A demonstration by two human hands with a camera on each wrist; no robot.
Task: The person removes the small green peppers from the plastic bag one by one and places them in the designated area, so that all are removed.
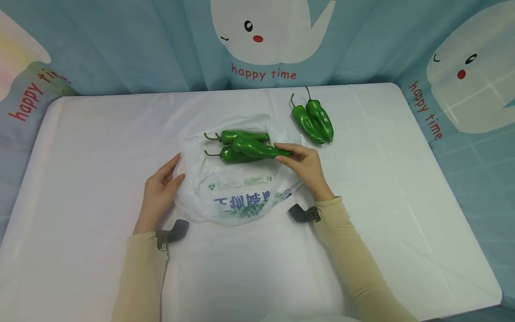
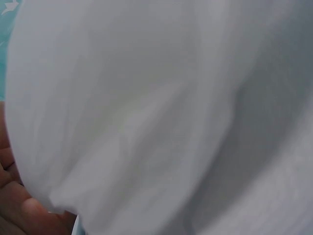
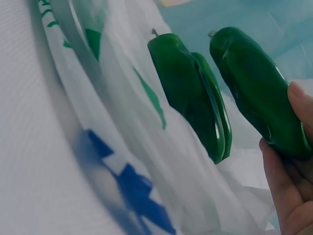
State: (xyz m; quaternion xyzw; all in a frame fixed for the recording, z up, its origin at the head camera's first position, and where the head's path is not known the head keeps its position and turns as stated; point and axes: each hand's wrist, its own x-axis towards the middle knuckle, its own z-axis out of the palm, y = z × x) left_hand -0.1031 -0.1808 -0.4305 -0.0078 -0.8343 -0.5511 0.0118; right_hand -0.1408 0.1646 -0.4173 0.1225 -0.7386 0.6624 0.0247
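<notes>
Right grip (image 1: 303,166) clamped at the narrow tip of a pepper (image 1: 257,148), thumb on one side and fingers on the other, and we see it held over two more, one farther (image 1: 243,136), one nearer (image 1: 235,156)! Those two lie at the white bag (image 1: 237,190), its plastic rising in front of them in our right wrist view. Across to our left grip (image 1: 160,190): fingers and thumb stand apart, touching the bag's edge; whether any plastic is pinched, we cannot tell, as the bag fills most of that wrist view, blurred. Out to the right, we have a loose pair (image 1: 312,120) on the white desk (image 1: 402,250), side by side, stems toward the far edge. Behind it all, we get a blue curtain (image 1: 169,49) with white whales and red "happy time" lettering.
</notes>
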